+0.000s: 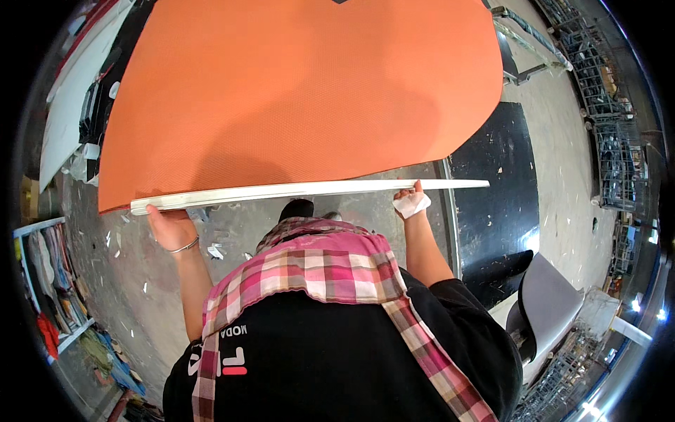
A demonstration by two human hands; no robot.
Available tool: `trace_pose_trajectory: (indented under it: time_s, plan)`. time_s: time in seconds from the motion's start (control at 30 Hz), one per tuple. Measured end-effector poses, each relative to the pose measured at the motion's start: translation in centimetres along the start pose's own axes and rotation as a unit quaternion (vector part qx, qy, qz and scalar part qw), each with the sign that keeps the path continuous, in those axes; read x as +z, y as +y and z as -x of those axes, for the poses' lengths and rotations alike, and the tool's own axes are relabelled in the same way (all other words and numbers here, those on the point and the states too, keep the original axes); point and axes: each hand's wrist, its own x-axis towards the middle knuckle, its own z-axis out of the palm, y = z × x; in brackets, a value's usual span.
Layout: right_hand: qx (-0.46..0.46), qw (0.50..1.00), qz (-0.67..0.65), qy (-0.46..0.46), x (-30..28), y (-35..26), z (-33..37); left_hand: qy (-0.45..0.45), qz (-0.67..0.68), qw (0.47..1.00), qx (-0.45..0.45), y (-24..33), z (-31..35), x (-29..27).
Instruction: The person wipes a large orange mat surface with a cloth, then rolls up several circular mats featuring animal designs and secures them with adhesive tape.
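Observation:
A long, thin white strip (309, 188), seemingly several layers together, runs crosswise in front of me. Its left end rests in my left hand (171, 228), whose thumb lies over it; a thin bracelet circles that wrist. Farther along, my right hand (412, 200) grips the strip from below, with a white wrap or cloth across the palm. Beyond my right hand the strip's tip sticks out freely. Just past the strip lies a large orange textured sheet (302, 91) with a rounded right corner. Whether strip and sheet touch, I cannot tell.
Right of the sheet is a black board (492, 197), with a grey chair (552, 302) nearer me. Metal racks (615, 141) line the far right. On the left stands a shelf of folded material (53, 274). White scraps (215, 250) litter the floor.

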Motion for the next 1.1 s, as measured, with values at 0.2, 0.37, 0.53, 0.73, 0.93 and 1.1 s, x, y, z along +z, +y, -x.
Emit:
trace_pose_trajectory:
  time_s: [0.2,0.37,0.53,0.73,0.93,1.1]
  plan:
    - [0.060,0.995,-0.037,-0.064,0.5,1.8,-0.9,0.082,0.019,0.995,-0.046,2.0,-0.6,3.3]
    - [0.083,0.992,-0.060,-0.079,0.2,3.7,-0.8,0.140,0.002,0.988,-0.060,1.6,-0.4,4.7]
    - [0.023,0.979,-0.140,-0.145,2.8,4.0,-0.5,0.151,-0.004,0.987,-0.046,2.1,-0.3,5.8]
    - [-0.124,0.963,-0.122,-0.205,0.8,2.6,3.5,0.130,0.005,0.990,-0.058,2.4,-0.7,4.7]
    - [-0.274,0.952,-0.093,-0.100,1.9,-4.6,9.0,0.196,-0.033,0.972,-0.123,1.5,0.0,4.5]
    - [-0.310,0.940,-0.111,-0.088,0.7,-12.1,9.9,0.170,-0.031,0.974,-0.146,0.4,-1.2,2.3]
